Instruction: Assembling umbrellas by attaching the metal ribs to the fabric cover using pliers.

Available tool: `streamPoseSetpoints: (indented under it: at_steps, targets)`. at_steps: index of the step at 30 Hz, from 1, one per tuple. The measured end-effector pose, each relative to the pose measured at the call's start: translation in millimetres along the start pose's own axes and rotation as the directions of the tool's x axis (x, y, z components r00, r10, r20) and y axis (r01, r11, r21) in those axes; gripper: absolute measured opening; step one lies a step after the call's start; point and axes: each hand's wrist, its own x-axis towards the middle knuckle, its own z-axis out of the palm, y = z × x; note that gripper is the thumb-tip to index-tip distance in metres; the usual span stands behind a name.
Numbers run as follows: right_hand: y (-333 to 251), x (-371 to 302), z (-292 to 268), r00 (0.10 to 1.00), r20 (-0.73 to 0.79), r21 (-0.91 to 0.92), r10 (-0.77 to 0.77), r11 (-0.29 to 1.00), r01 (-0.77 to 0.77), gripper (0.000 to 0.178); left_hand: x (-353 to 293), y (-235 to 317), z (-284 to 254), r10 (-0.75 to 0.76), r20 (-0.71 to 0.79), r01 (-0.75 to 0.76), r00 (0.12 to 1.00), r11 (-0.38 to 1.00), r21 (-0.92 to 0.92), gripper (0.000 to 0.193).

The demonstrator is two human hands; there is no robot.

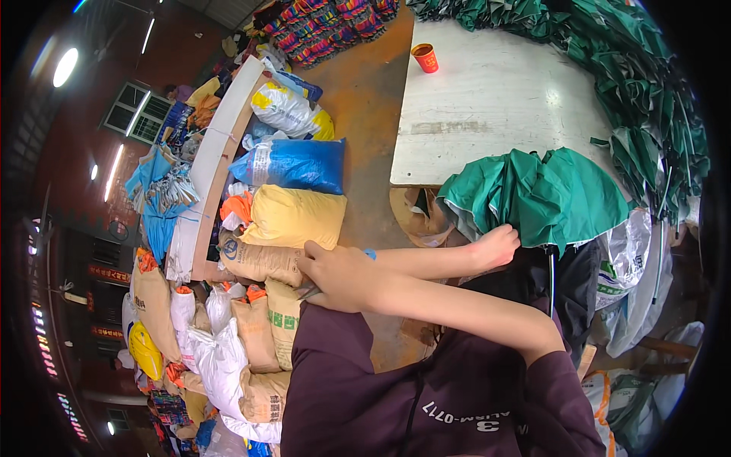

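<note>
My forearms cross in front of me. My left hand point(496, 248) reaches to the right and is curled closed at the lower edge of a green umbrella canopy point(541, 194), seemingly pinching its cloth; the fingertips are partly hidden. The canopy has a silvery lining and droops half open over the table's near corner. Its thin metal shaft point(552, 278) points down toward my lap. Across my body, my right hand point(335, 278) wraps around my left elbow by the edge of the dark purple sleeve point(327, 331).
A white table point(472, 99) bears a red paper cup point(425, 58). Green umbrellas point(640, 99) are heaped along its far and right sides. Stuffed sacks, including a blue one point(297, 165) and a yellow one point(297, 215), line the left beside another bench point(221, 152).
</note>
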Motion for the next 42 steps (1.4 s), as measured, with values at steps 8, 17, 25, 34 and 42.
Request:
streamPoseSetpoints:
  at_steps: [8, 17, 25, 34, 42]
  targets:
    - [-18, -12, -3, 0.964, 0.2, 0.109, -0.175, 0.982, 0.155, 0.041, -3, 0, 11, 0.022, -0.027, -0.022, 0.999, 1.0, 0.014, 0.013]
    - [2, -21, -10, 0.996, 0.064, 0.148, -0.057, 0.988, 0.047, 0.039, -5, -3, 1, 0.041, -0.017, -0.04, 0.999, 0.998, 0.038, 0.013]
    - [53, 3, -18, 0.998, -0.059, 0.042, -0.007, 0.999, 0.009, 0.032, 0, -2, -1, 0.036, -0.066, -0.034, 0.997, 0.999, 0.029, 0.013]
    - [114, 29, -9, 0.977, 0.086, 0.573, -0.197, 0.812, 0.113, 0.025, -3, -6, 4, 0.088, -0.058, -0.088, 0.994, 0.996, 0.001, 0.009]
    - [79, 4, -24, 0.943, -0.147, 0.333, -0.299, 0.883, 0.332, 0.02, -5, -15, -13, 0.137, -0.045, -0.137, 0.99, 0.991, 0.007, 0.01]
